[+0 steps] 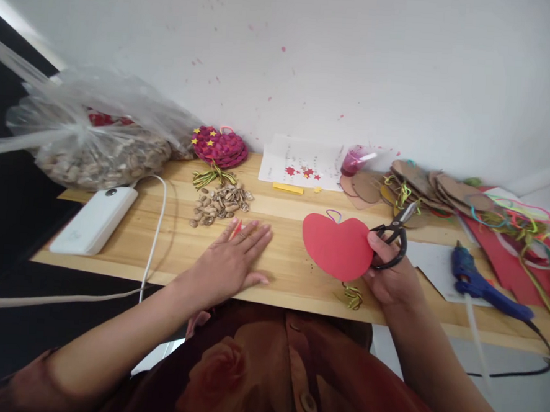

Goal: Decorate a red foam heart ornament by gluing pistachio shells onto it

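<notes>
My right hand (389, 272) is closed on a red heart-shaped paper cutout (335, 244) and also has a pair of black-handled scissors (402, 226) hooked on its fingers, blades pointing up and away. A small cord loop tops the cutout, and a yellow-green string tassel (353, 296) hangs below it. My left hand (234, 262) lies flat on the wooden tabletop, fingers stretched out. At its fingertips is a small red paper scrap (237, 228), partly covered. Just beyond sits a pile of brown shells (221, 204).
Along the back stand a plastic bag of shells (105, 152), a purple-red decorated ornament (220, 147), a white sheet with red stars (301, 161) and a pink cup (352, 161). Cardboard pieces (416, 177) and a blue glue gun (484, 290) lie right; a white power bank (94, 220) with cable, left.
</notes>
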{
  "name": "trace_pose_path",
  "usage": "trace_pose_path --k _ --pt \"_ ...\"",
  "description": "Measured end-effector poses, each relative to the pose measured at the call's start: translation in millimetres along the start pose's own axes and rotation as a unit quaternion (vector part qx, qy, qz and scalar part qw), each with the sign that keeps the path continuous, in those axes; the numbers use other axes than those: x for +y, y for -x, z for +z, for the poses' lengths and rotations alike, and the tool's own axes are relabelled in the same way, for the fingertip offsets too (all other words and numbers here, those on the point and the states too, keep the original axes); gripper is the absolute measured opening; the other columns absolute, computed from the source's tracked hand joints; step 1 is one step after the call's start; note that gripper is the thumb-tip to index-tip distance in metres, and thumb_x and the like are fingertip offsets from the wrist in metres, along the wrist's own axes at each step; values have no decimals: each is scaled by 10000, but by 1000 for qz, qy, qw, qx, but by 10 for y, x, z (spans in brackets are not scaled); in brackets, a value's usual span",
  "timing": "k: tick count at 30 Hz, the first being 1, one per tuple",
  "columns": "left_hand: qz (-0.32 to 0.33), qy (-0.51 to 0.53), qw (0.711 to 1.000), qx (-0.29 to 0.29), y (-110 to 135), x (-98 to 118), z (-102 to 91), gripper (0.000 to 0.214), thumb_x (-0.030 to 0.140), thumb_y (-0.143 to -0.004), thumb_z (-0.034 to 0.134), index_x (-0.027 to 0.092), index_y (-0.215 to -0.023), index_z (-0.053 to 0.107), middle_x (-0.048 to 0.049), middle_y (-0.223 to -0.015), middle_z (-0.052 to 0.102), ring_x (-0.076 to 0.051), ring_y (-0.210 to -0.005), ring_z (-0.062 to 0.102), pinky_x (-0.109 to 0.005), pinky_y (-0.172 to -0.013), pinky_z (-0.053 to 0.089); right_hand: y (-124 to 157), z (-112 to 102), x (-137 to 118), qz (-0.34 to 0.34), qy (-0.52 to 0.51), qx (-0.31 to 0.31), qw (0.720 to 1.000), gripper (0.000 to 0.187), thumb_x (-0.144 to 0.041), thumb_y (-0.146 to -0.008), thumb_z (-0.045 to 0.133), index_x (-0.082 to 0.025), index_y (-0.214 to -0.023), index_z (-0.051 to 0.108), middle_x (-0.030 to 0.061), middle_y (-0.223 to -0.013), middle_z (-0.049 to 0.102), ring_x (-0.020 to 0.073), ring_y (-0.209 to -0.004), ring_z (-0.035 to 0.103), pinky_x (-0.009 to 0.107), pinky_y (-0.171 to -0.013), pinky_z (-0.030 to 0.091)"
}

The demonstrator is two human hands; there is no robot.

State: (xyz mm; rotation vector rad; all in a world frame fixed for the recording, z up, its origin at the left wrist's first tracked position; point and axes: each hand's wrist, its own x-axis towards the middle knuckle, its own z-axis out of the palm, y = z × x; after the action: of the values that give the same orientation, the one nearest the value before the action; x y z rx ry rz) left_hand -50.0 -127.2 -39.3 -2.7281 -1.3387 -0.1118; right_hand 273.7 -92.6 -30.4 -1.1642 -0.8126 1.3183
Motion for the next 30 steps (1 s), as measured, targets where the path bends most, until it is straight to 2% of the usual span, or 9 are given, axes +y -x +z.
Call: trace_pose_path --k 7,11,14,18,21,24,25,27,30 --pt "-28 7 998 52 195 -209 127 608 503 -1070 388 146 -1556 468 -126 -1597 487 -323 -1517 406 -551 -1281 168 -13 136 63 -18 83 32 996 413 -452 -623 923 -211 -828 658 -58 -565 590 102 -427 494 223 -344 379" --pt "-41 8 993 114 180 -223 124 445 368 -1065 458 174 -1442 595 -127 -1486 614 -362 -1464 477 -633 -1258 161 -98 250 85 -38 130 24 990 422 -500 -668 892 -204 -837 643 -37 -600 629 117 -466 555 258 -427 484" --pt "-29 15 985 167 156 -235 79 328 229 -1039 499 214 -1319 670 -97 -1379 703 -331 -1381 577 -624 -1244 205 -175 291 68 -56 168 23 984 436 -546 -715 846 -222 -861 592 -19 -657 657 149 -562 632 282 -510 541" --pt "17 49 978 203 120 -231 -17 229 138 -1006 541 232 -1123 714 -35 -1152 798 -254 -1169 705 -529 -1178 344 -199 189 21 -89 246 48 964 434 -558 -736 820 -229 -904 591 10 -786 710 183 -705 703 271 -563 534" --pt "10 64 976 210 69 -187 -87 117 207 -996 607 222 -934 705 -12 -939 795 -228 -971 730 -469 -1042 451 -142 45 -43 -99 317 53 942 382 -539 -752 805 -218 -894 657 15 -767 719 180 -665 677 281 -582 509" --pt "9 86 977 194 -8 -115 -117 203 273 -987 628 191 -804 661 -43 -871 753 -227 -856 698 -433 -906 514 -81 -70 -137 -117 403 72 905 345 -530 -773 779 -216 -901 716 22 -775 741 182 -676 655 286 -620 485" --pt "16 102 977 188 -42 -85 -116 181 257 -993 610 184 -841 674 -64 -936 755 -228 -885 693 -417 -893 528 -71 -96 -171 -123 431 80 890 342 -538 -791 754 -218 -908 726 24 -788 751 184 -685 652 286 -629 476" --pt "42 140 975 169 -129 -11 -105 200 152 -1001 535 175 -1111 701 -106 -1191 731 -231 -1052 677 -384 -933 545 -71 -131 -238 -130 481 93 862 346 -552 -824 702 -219 -912 732 27 -799 762 186 -687 646 288 -640 456" --pt "85 158 977 114 -308 133 -78 598 13 -959 445 209 -1523 476 -125 -1470 601 -231 -1292 589 -381 -1060 522 -99 -155 -315 -126 552 96 818 313 -529 -827 683 -218 -813 713 33 -738 744 195 -664 628 294 -626 404"
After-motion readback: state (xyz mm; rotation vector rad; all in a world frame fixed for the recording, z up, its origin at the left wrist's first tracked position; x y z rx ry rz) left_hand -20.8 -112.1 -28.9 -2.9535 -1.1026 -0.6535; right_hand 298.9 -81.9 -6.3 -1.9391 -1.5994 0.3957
